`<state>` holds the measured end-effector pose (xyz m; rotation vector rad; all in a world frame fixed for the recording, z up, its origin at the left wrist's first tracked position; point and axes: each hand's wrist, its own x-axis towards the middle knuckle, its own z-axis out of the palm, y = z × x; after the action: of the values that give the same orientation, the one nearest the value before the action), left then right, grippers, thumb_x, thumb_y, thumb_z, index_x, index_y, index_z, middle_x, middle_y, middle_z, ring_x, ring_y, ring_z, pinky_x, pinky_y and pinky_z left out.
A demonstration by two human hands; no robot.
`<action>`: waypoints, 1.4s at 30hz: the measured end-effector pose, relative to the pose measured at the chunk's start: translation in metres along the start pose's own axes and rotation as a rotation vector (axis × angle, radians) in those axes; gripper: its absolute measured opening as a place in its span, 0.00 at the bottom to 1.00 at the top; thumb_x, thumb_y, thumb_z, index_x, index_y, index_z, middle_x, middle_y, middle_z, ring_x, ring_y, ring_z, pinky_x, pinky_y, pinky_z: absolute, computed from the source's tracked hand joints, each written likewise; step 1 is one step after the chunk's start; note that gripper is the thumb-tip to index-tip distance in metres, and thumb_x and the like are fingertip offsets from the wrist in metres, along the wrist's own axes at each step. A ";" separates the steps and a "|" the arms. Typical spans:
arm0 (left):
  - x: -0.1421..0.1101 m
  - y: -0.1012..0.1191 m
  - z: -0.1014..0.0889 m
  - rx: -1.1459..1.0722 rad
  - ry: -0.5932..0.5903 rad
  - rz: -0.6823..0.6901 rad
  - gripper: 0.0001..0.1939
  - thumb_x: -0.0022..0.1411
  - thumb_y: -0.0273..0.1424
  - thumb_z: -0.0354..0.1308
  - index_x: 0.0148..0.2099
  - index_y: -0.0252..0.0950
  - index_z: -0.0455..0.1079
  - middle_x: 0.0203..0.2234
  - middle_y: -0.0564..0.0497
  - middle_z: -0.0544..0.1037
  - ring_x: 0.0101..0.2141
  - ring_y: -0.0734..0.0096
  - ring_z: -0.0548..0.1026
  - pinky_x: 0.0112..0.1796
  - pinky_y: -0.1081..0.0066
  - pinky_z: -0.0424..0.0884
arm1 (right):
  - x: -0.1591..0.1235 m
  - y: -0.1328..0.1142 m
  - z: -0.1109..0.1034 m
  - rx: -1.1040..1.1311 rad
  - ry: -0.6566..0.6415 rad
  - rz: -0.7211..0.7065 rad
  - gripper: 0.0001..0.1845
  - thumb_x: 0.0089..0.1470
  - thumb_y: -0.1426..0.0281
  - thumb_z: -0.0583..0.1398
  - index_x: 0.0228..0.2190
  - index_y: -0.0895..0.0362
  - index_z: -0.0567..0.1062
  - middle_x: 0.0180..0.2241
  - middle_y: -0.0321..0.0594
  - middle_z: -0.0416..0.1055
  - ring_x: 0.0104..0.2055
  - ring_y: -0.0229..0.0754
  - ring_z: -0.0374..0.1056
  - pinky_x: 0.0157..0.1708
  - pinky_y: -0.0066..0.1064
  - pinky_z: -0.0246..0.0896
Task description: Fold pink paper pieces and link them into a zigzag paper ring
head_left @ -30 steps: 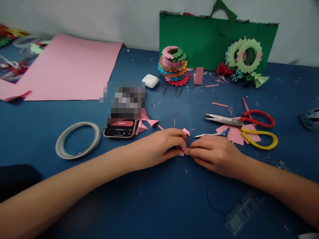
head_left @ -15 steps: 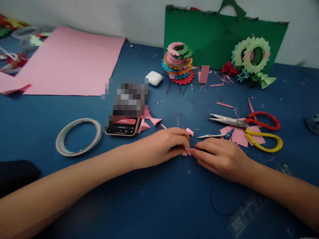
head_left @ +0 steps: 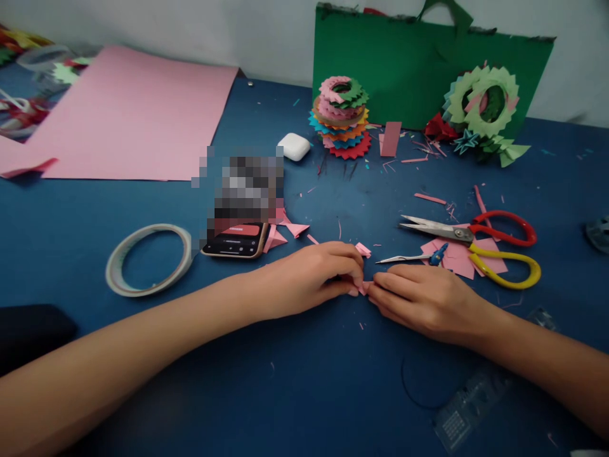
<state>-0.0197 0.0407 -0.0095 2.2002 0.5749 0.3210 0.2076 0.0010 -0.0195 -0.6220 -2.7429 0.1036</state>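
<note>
The pink piece (head_left: 364, 289) was between the two hands on the blue desk (head_left: 295, 393), most of it hidden by fingers; taking it as the clock's centre, with 12 o'clock away from the person, the left hand (head_left: 314, 279) was at 9 o'clock, pinching one end between bent fingertips and thumb; the right hand (head_left: 423, 298) was at 3 o'clock, its fingers close together, pinching the other end.

Just beyond the fingertips, at 12 o'clock, sat a small fold (head_left: 363, 249); at 2 o'clock lay the blade tool (head_left: 404, 259), near the right hand, and the scissors (head_left: 459, 233), parted at the tips, resting over pink squares (head_left: 464, 261). The phone (head_left: 233, 244), partly blurred out, was toward 10 o'clock, with pink points (head_left: 276, 238) along its right edge; the tape roll (head_left: 114, 266) lay at 9 o'clock; the earbud case (head_left: 294, 146) stood at 11 o'clock.

Farther off, the pink sheet (head_left: 133, 120) reached toward the wall (head_left: 190, 32) at 10 o'clock; the ring stack (head_left: 340, 120) stood at 12 o'clock, before the green board (head_left: 404, 76) by the wall; the pale green rings (head_left: 507, 105) were at 1 o'clock. Toward 6 o'clock was open room; clear packaging (head_left: 454, 425) bounded it at 5 o'clock.
</note>
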 end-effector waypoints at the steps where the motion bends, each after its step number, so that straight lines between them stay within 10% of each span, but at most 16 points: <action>1: 0.000 0.000 0.000 -0.005 -0.001 -0.002 0.05 0.63 0.24 0.54 0.38 0.34 0.71 0.37 0.49 0.73 0.42 0.72 0.72 0.46 0.73 0.67 | 0.001 0.000 0.000 0.001 -0.001 -0.005 0.09 0.60 0.75 0.53 0.38 0.60 0.73 0.31 0.41 0.71 0.35 0.39 0.68 0.35 0.32 0.67; 14: 0.000 0.001 0.000 0.001 -0.014 0.007 0.06 0.64 0.24 0.53 0.40 0.34 0.71 0.38 0.49 0.73 0.44 0.72 0.71 0.47 0.72 0.66 | 0.003 0.005 -0.002 -0.019 -0.032 -0.064 0.11 0.61 0.74 0.52 0.33 0.59 0.74 0.29 0.39 0.71 0.33 0.38 0.67 0.35 0.31 0.66; 22: -0.002 0.008 0.004 0.405 0.064 0.045 0.10 0.66 0.31 0.50 0.41 0.35 0.72 0.39 0.47 0.75 0.41 0.65 0.70 0.43 0.66 0.66 | 0.003 0.004 0.002 -0.011 -0.002 -0.028 0.10 0.61 0.73 0.53 0.34 0.60 0.74 0.30 0.39 0.71 0.34 0.38 0.67 0.35 0.31 0.66; 42: -0.006 0.005 0.004 0.341 0.038 -0.043 0.08 0.65 0.31 0.52 0.41 0.37 0.72 0.39 0.50 0.74 0.41 0.67 0.70 0.43 0.68 0.66 | 0.000 -0.004 0.008 0.111 0.092 0.124 0.10 0.60 0.73 0.54 0.37 0.61 0.75 0.35 0.41 0.72 0.37 0.40 0.66 0.38 0.32 0.65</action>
<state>-0.0214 0.0324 -0.0087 2.5080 0.7424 0.2572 0.2032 -0.0027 -0.0268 -0.7458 -2.5894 0.2479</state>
